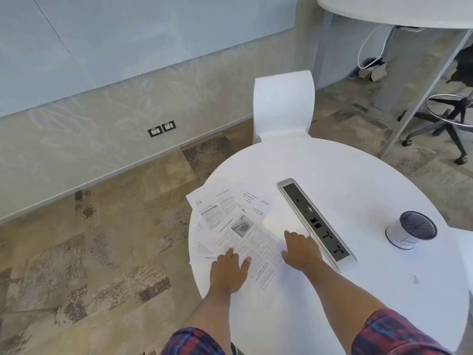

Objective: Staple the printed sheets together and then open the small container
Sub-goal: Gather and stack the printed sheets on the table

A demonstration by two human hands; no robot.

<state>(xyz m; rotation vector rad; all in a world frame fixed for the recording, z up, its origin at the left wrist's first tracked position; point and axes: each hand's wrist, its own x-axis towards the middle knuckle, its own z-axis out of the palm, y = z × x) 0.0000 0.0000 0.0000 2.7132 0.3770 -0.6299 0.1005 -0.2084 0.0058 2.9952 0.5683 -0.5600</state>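
Several printed sheets (225,221) lie fanned and overlapping on the left part of the round white table (358,290), some sticking out over its left edge. My left hand (229,271) rests flat on the nearest sheet with its fingers spread. My right hand (302,251) lies flat on the right edge of the same sheet, fingers straight, beside the power strip. The small container (409,233) is a white round tub with a dark lid, upright at the table's right side, well away from both hands. No stapler is in view.
A long silver power-socket strip (316,224) is set diagonally in the table's middle. A white chair (282,106) stands behind the table. At the far right are a swivel stool (448,119) and another table's leg. Carpet floor lies to the left.
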